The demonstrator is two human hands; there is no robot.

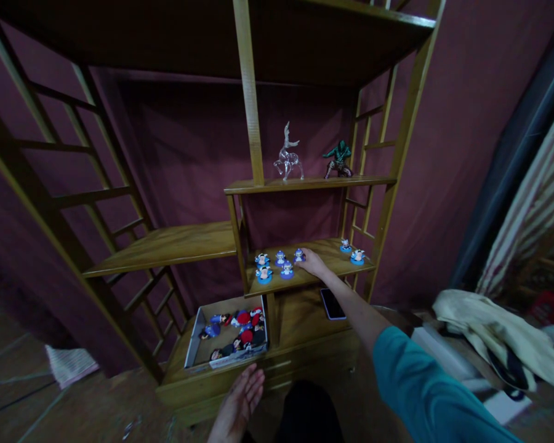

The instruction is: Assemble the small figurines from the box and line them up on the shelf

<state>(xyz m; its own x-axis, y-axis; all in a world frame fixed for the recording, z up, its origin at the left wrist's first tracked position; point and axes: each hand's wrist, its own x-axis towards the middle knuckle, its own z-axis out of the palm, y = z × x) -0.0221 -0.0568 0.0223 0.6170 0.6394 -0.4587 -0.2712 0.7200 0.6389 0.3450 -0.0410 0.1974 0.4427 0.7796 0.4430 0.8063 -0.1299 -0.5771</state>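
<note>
My right hand [312, 263] reaches onto the middle shelf, its fingers closed at the side of a small purple-and-white figurine [298, 255] that rests on the board. To the left stand two more purple figurines, one behind [280, 258] and one in front [287, 270]. Beside those are two blue-based figurines, one at the back [261, 260] and one nearer the edge [264, 274]. My left hand [245, 394] is held low, palm up and fingers stretched, with nothing in it. Just above it sits a cardboard box [194, 344] of red, blue and black figurines [243, 318].
Two blue-based figurines, one behind [345, 245] and one in front [357, 257], stand at the shelf's right end. A clear glass deer [288, 157] and a green figure [339, 159] occupy the shelf above. A phone [333, 304] lies below. Wooden posts [248, 92] divide the rack.
</note>
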